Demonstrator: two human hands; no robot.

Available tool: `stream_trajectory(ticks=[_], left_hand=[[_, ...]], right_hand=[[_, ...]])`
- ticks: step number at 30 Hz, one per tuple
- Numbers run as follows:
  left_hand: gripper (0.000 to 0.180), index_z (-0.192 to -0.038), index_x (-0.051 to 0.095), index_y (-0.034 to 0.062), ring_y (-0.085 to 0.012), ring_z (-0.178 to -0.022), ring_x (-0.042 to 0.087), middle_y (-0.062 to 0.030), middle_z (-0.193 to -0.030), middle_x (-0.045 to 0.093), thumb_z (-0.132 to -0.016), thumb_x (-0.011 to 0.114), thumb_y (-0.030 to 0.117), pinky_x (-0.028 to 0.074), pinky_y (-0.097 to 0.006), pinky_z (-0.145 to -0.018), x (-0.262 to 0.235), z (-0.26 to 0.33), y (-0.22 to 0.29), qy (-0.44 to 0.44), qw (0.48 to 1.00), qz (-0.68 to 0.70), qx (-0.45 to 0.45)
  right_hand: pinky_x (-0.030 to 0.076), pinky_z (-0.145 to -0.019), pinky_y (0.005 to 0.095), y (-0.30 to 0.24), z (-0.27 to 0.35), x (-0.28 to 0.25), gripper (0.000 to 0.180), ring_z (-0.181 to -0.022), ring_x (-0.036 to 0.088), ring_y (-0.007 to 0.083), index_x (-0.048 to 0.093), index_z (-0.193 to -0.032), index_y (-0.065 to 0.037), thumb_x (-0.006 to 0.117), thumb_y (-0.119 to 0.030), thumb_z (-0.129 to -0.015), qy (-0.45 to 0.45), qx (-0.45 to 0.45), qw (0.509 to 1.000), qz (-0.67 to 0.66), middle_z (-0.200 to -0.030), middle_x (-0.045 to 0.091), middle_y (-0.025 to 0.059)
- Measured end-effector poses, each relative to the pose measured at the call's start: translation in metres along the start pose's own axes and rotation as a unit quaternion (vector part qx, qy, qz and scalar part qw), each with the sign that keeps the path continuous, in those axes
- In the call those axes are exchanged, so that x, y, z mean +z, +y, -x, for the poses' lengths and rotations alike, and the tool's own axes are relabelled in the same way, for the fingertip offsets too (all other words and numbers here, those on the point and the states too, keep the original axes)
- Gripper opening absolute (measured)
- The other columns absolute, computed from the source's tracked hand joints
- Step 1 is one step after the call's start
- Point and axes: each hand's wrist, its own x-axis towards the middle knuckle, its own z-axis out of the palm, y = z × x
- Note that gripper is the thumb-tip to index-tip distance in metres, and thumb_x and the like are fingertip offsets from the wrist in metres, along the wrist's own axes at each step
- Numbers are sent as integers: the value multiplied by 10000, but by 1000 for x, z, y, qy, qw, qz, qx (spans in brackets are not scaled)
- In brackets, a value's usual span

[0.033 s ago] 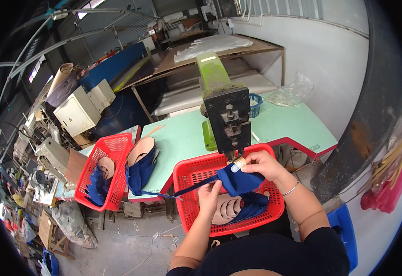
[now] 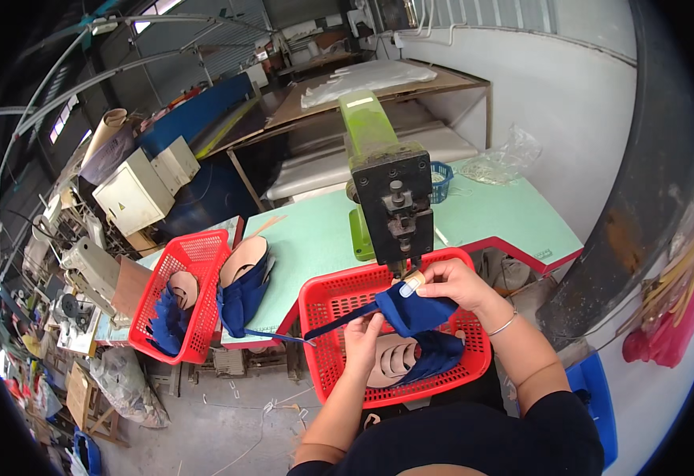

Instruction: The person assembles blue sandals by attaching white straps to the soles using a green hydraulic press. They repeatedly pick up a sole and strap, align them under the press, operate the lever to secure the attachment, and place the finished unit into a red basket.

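A blue fabric shoe upper [image 2: 420,316] with a narrow strap is held under the head of a green and black sewing-type machine [image 2: 394,194]. My right hand [image 2: 454,284] pinches its upper edge, where a tan and whitish tab [image 2: 411,284] lies by the machine's lower end. My left hand [image 2: 360,337] has its thumb and fingers closed on the strap side, lower left. Both hands are above a red plastic basket [image 2: 323,373] holding more blue pieces [image 2: 436,357] and tan cut-out pieces [image 2: 393,361]. Whether the needle or tool touches the tab is hard to see.
A pale green worktable [image 2: 513,210] surrounds the machine. To the left stand another red basket [image 2: 209,321] with blue pieces and a blue and tan stack [image 2: 244,274]. Behind the machine are a small blue basket [image 2: 440,182] and a clear plastic bag [image 2: 505,159]. A dark pillar [image 2: 617,230] rises at right.
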Motion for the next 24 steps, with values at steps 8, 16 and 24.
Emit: stream_trajectory(ticks=[8, 16, 24], left_hand=[[211, -1034, 606, 20, -122, -909, 567, -49, -1000, 622, -831, 628, 73, 438, -283, -840, 25, -11, 12, -15, 998, 63, -26], [174, -961, 621, 34, -122, -880, 577, -48, -959, 634, -792, 660, 46, 449, -283, -823, 51, -20, 29, -20, 999, 19, -21], [157, -953, 629, 32, -138, -864, 598, -66, -939, 648, -797, 647, 46, 462, -291, -813, 37, -22, 34, 7, 998, 63, -29]], right_hand=[[462, -699, 213, 9, 1, -27, 119, -746, 576, 76, 641, -852, -8, 686, -70, -761, 10, -17, 999, 33, -817, 634, 19], [462, -704, 219, 13, 3, -40, 138, -752, 587, 87, 642, -856, -16, 694, -97, -757, 35, -18, 999, -35, -844, 646, 31], [452, -716, 215, 21, 1, -27, 120, -762, 585, 79, 643, -855, -31, 685, -102, -768, 7, -21, 998, -67, -846, 645, 25]])
